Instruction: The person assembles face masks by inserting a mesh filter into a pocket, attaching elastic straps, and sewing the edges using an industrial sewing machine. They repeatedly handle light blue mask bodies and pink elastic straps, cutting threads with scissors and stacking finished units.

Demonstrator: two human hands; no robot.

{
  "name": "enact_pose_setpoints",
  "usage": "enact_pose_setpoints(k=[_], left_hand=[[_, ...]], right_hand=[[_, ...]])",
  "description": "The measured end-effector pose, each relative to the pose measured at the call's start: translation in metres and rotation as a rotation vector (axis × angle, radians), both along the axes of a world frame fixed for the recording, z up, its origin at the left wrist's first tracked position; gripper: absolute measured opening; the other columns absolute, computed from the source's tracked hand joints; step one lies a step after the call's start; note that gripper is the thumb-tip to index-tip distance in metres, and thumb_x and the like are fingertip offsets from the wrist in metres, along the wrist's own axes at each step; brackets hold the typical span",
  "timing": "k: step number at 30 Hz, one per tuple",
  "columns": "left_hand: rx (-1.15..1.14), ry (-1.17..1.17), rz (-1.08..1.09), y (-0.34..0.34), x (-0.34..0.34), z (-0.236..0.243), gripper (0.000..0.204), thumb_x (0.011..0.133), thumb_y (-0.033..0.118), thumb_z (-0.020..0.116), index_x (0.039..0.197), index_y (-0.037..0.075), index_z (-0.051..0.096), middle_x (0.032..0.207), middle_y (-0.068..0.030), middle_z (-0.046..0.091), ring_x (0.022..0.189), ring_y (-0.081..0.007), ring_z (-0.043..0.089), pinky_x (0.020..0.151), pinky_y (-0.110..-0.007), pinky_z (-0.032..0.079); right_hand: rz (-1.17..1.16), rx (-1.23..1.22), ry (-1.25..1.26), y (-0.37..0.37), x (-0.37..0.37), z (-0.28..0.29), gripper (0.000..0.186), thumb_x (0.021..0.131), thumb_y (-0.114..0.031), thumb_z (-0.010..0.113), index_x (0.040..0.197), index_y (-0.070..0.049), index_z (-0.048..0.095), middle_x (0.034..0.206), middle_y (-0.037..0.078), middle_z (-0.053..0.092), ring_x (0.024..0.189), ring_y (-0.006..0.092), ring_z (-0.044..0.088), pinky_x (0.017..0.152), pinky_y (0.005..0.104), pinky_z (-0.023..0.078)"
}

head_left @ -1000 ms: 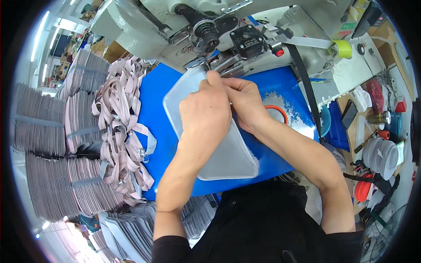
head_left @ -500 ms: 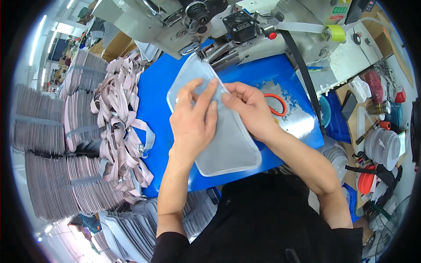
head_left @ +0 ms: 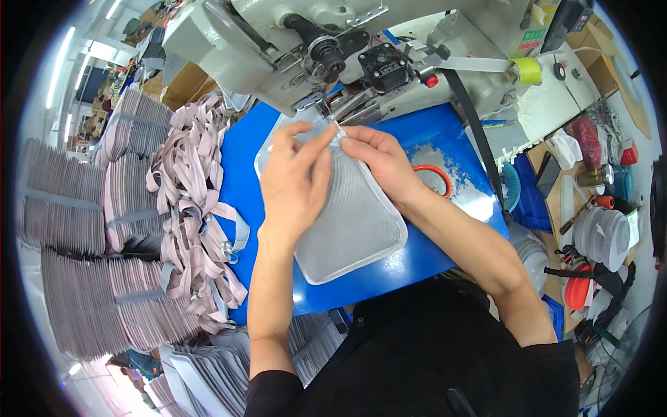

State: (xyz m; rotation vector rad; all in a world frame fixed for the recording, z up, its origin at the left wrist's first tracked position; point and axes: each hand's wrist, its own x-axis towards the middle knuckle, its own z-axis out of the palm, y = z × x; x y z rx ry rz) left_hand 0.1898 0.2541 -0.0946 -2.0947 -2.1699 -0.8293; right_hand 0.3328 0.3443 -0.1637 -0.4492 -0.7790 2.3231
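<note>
A grey mesh fabric panel [head_left: 351, 215] with rounded corners and a pale bound edge lies on the blue work surface [head_left: 243, 149]. Its far end sits under the head of a sewing machine [head_left: 278, 76]. My left hand [head_left: 295, 181] rests on top of the panel, fingers spread, the index reaching toward the right-hand edge. That edge is pinched between the thumb and fingers of my right hand [head_left: 382, 158], close to the machine's metal guide [head_left: 358, 108]. The fingertips of both hands nearly meet there; exactly what lies between them is hidden.
Red-handled scissors [head_left: 445, 182] lie right of my right hand. Loose pinkish-grey straps [head_left: 194, 167] heap up at the left, beside tied stacks of grey panels [head_left: 66, 198]. A white tape runs from a yellow roll [head_left: 526, 71]. More panels [head_left: 201, 379] lie below the table edge.
The panel has shifted a little toward the machine and left, turning slightly. Both hands have moved with it, and my left fingers have drawn closer to my right fingertips. The view has tilted slightly.
</note>
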Motion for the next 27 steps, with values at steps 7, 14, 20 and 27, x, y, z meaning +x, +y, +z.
enact_pose_setpoints(k=[7, 14, 20, 27], left_hand=[[0.135, -0.978, 0.496, -0.096, -0.051, -0.100, 0.061, 0.105, 0.013, 0.065, 0.162, 0.018, 0.046, 0.146, -0.0147, 0.060, 0.131, -0.0275, 0.060, 0.114, -0.039, 0.045], [0.257, -1.405, 0.279, -0.113, -0.036, -0.065, 0.071, 0.106, 0.011, 0.062, 0.169, 0.013, 0.031, 0.158, -0.0138, 0.053, 0.140, -0.0258, 0.056, 0.118, -0.040, 0.045], [0.221, -1.254, 0.274, -0.113, -0.052, -0.054, 0.057, 0.102, 0.008, 0.060, 0.158, 0.003, 0.051, 0.161, -0.0145, 0.051, 0.143, -0.0223, 0.053, 0.122, -0.035, 0.037], [0.215, -1.226, 0.230, -0.114, -0.060, -0.053, 0.057, 0.102, 0.011, 0.062, 0.157, 0.002, 0.051, 0.157, -0.0147, 0.054, 0.143, -0.0217, 0.051, 0.123, -0.034, 0.034]], right_hand=[[-0.016, 0.060, -0.044, 0.005, -0.002, -0.003, 0.027, 0.109, -0.020, 0.062, 0.124, 0.002, 0.068, 0.105, 0.006, 0.074, 0.091, 0.0113, 0.070, 0.081, 0.0283, 0.058], [-0.605, 0.507, -0.148, 0.054, 0.047, -0.013, 0.039, 0.110, -0.040, 0.063, 0.104, -0.002, 0.072, 0.072, -0.003, 0.058, 0.067, 0.0061, 0.055, 0.063, 0.0263, 0.049], [-0.403, 0.104, -0.038, 0.051, 0.051, 0.007, 0.039, 0.103, -0.049, 0.071, 0.096, -0.011, 0.067, 0.075, -0.005, 0.054, 0.067, 0.0099, 0.057, 0.063, 0.0276, 0.049], [-0.185, 0.224, -0.209, 0.008, 0.048, -0.007, 0.038, 0.105, -0.046, 0.068, 0.105, -0.008, 0.067, 0.073, -0.005, 0.054, 0.061, 0.0073, 0.051, 0.055, 0.0251, 0.038]])
